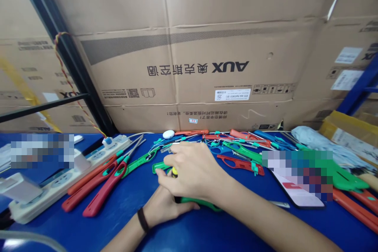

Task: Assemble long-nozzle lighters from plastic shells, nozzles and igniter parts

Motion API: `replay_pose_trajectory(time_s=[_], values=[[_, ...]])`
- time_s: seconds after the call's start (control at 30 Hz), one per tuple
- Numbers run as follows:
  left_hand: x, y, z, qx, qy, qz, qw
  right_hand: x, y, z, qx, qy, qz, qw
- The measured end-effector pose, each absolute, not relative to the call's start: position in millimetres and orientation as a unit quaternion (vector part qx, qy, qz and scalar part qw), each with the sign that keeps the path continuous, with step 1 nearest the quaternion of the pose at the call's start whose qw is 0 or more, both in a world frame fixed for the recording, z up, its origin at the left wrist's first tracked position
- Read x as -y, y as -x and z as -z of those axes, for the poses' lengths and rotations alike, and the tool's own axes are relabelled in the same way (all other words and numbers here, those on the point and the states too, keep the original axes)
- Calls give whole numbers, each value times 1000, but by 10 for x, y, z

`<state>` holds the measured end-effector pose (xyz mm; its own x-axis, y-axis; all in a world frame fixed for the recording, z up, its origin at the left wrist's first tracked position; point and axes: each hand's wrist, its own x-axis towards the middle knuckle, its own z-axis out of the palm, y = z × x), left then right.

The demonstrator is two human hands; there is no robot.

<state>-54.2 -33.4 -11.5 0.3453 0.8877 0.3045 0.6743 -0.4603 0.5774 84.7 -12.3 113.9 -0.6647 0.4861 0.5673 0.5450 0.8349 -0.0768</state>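
Fingers (167, 178) of my right hand (193, 173) were curled shut around a small yellow-and-black tool (174, 171), as the head view showed it. Beneath, my left hand (165, 206) gripped a green lighter handle (203, 204) lying near me on the blue table (124, 220). Red lighters (97, 189) lay to the left beside a white power strip (59, 183). Far behind stood a cardboard box (206, 47).

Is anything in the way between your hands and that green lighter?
Nothing visible. The left hand grips the green lighter, and the right hand rests over it, holding a yellow-tipped tool.
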Motion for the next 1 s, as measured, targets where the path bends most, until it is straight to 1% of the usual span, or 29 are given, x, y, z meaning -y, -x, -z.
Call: replay_pose_trajectory(time_s=[0.13, 0.2, 0.3, 0.37, 0.43, 0.5, 0.6, 0.67, 0.77, 0.83, 0.87, 1.0], values=[[312, 524, 30, -444, -828, -299, 167, 145, -787, -1200, 870, 438, 35, 226], [300, 512, -12, -426, -844, -288, 152, 159, -750, -1238, 842, 492, 23, 220], [292, 500, -53, -416, -853, -283, 136, 165, -710, -1282, 830, 514, 2, 217], [290, 501, -51, -417, -851, -288, 137, 158, -714, -1286, 839, 501, -19, 210], [289, 510, -21, -423, -846, -292, 142, 153, -747, -1253, 853, 469, -61, 223], [287, 520, 29, -436, -836, -301, 141, 162, -793, -1180, 859, 410, -154, 267], [292, 529, 102, -458, -813, -333, 134, 208, -845, -1038, 841, 269, -353, 309], [299, 530, 133, -459, -803, -352, 141, 247, -862, -959, 824, 213, -417, 319], [305, 537, 154, -462, -802, -347, 149, 291, -894, -904, 800, 165, -477, 324], [302, 542, 150, -474, -803, -331, 143, 308, -941, -899, 788, 143, -503, 325], [300, 542, 141, -478, -804, -326, 141, 314, -972, -901, 791, 138, -497, 331], [293, 521, 69, -451, -814, -315, 190, 327, -1116, -907, 835, 144, -385, 367]])
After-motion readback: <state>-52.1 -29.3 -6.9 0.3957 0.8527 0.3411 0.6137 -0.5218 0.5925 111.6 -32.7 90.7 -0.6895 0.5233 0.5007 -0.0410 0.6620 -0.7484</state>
